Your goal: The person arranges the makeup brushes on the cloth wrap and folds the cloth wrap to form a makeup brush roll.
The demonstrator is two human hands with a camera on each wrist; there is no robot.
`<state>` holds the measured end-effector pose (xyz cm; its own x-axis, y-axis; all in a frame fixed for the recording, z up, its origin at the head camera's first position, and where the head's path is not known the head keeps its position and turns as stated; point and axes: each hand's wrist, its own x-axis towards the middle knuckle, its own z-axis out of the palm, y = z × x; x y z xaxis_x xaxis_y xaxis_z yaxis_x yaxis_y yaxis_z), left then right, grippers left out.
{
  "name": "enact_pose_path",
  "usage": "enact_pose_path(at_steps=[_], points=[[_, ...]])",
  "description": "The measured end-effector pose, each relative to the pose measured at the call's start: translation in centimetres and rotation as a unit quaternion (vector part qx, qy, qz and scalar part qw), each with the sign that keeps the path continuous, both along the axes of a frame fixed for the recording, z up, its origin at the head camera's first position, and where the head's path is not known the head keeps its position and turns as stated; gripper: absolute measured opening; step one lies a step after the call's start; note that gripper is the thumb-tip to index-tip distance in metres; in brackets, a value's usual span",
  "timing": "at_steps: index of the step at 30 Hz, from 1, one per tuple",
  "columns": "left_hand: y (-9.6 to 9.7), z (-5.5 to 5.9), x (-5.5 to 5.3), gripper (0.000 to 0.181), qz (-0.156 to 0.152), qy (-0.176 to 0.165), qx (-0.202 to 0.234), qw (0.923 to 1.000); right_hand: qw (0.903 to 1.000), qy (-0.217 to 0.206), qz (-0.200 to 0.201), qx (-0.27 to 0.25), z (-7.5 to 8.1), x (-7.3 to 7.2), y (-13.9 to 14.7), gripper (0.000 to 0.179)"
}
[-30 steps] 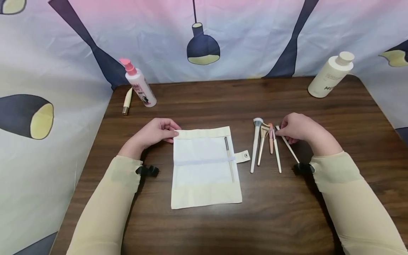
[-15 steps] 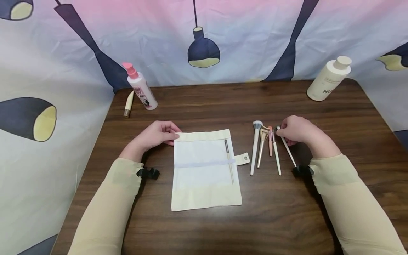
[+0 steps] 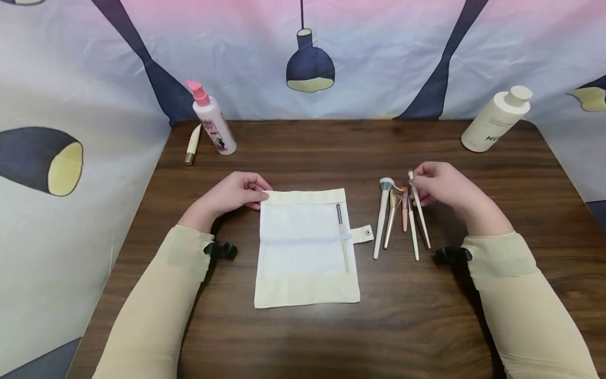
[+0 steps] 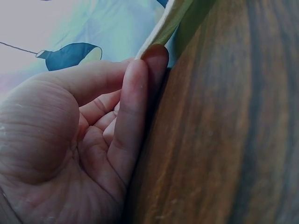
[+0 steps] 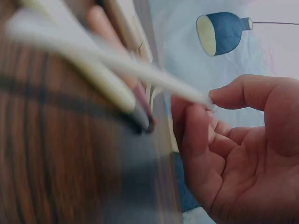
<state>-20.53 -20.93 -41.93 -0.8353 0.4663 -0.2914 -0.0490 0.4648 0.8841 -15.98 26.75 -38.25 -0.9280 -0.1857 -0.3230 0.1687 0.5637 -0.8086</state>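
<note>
My left hand [image 3: 238,193] pinches the upper left corner of a cream cloth brush roll [image 3: 303,289], which lies unfolded on the table. In the left wrist view the roll's edge [image 4: 161,32] sits between thumb and finger. One thin makeup brush [image 3: 342,237] is tucked under the roll's elastic band at the right side. My right hand [image 3: 437,184] pinches a white-handled makeup brush [image 3: 420,213] near its head, its handle slanting down toward the table. Just left of it lie several other makeup brushes, among them a thick white one [image 3: 381,221] and a short pink one [image 3: 404,213].
A pink-topped pump bottle [image 3: 215,126] and a cream tube [image 3: 192,145] are at the back left of the wooden table [image 3: 303,342]. At the back right stands a white bottle [image 3: 495,118]. A snap strap [image 3: 362,234] sticks out from the roll toward the brushes.
My right hand has lifted the head end of the white-handled brush, and its handle has swung left toward the other brushes. The left hand still holds the roll's corner.
</note>
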Motion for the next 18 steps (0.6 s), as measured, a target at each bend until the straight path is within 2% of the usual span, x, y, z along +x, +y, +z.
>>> enact_pose_path(at_steps=[5, 11, 18], points=[[0.2, 0.3, -0.2, 0.023, -0.004, -0.006, -0.001, 1.0000, 0.9963, 0.009, 0.002, -0.085, 0.5, 0.0, -1.3, 0.025], [0.1, 0.2, -0.2, 0.023, 0.000, -0.006, -0.002, 1.0000, 0.9941, 0.020, -0.004, -0.107, 0.6, -0.5, -3.2, 0.024], [0.1, 0.4, -0.2, 0.023, 0.001, -0.011, -0.005, 0.9999, 0.9893, 0.009, -0.005, -0.145, 0.5, -0.9, -5.1, 0.019]])
